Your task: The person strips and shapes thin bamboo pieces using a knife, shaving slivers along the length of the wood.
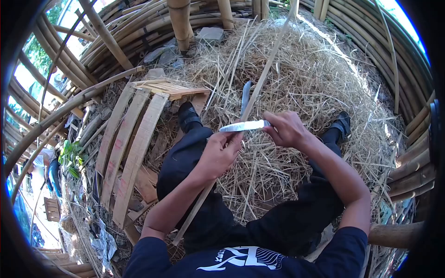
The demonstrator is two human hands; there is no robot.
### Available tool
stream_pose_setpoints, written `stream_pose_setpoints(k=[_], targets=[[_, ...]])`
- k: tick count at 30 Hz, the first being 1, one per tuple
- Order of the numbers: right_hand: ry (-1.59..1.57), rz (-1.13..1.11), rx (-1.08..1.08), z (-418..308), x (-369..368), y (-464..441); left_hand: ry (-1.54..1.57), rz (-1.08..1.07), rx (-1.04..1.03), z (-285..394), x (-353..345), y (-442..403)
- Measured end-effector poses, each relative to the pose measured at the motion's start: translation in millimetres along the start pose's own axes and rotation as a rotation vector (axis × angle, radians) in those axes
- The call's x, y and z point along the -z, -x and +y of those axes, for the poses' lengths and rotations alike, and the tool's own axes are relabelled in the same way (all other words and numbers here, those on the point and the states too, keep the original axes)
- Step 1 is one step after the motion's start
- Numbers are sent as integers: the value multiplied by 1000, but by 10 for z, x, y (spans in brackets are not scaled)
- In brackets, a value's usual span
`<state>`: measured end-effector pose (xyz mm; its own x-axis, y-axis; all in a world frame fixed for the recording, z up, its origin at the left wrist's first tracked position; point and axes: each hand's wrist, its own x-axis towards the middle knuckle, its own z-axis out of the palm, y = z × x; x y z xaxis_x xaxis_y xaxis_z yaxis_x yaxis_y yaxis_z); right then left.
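Note:
My right hand (286,129) is closed around the handle of a knife (245,125). Its bright blade points left and crosses a long, thin bamboo strip (266,76), close to the fingers of my left hand. My left hand (220,154) grips the strip just below the blade. From there the strip slopes up and away to the top of the view, while its lower end passes under my left forearm beside my leg. A flat, grey-blue, blade-like piece (245,96) shows just left of the strip; its lower part is hidden.
Between my outstretched legs and beyond lies a heap of bamboo shavings (315,88). A slatted wooden crate (134,148) leans at my left. Bamboo poles (181,23) stand ahead, with stacked bamboo (371,55) along the right. Another person (48,162) is at the far left.

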<state>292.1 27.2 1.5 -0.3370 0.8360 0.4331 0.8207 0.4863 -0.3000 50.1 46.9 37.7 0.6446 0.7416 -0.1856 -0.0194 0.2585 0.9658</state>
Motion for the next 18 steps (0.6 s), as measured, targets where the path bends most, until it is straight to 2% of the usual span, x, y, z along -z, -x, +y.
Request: stream_pose_setpoints(k=[2, 3, 4, 5, 6, 7, 8, 10, 13, 15, 16, 18], targets=[[64, -31, -59, 119, 16, -4, 82, -19, 34, 78, 52, 44], [28, 75, -320, 231, 31, -15, 142, -28, 28, 85, 74, 68], [112, 61, -698, 636, 176, -17, -27, -69, 98, 55, 55, 162], [187, 159, -886, 911, 481, 83, -200, -107, 160, -22, 36, 321], [242, 261, -1074, 1184, 786, 183, -114, -226, 198, -193, 15, 458], [219, 401, -1159, 1196, 939, 349, -88, -198, 135, -358, 0, 487], [186, 616, -1111, 1186, 916, 456, -71, -178, 162, -246, 27, 447], [190, 599, -1071, 1194, 727, 550, 0, -116, 183, -133, 35, 368], [27, 441, -1055, 966, 569, 543, 46, -35, 167, -139, 47, 263], [-396, 445, -878, 684, 485, 345, 21, -44, 139, -138, 49, 264], [-404, 442, -883, 508, 487, 239, 50, -40, 145, -171, 42, 276], [-930, 237, -956, 190, 489, 35, 34, -43, 155, -181, 15, 283]])
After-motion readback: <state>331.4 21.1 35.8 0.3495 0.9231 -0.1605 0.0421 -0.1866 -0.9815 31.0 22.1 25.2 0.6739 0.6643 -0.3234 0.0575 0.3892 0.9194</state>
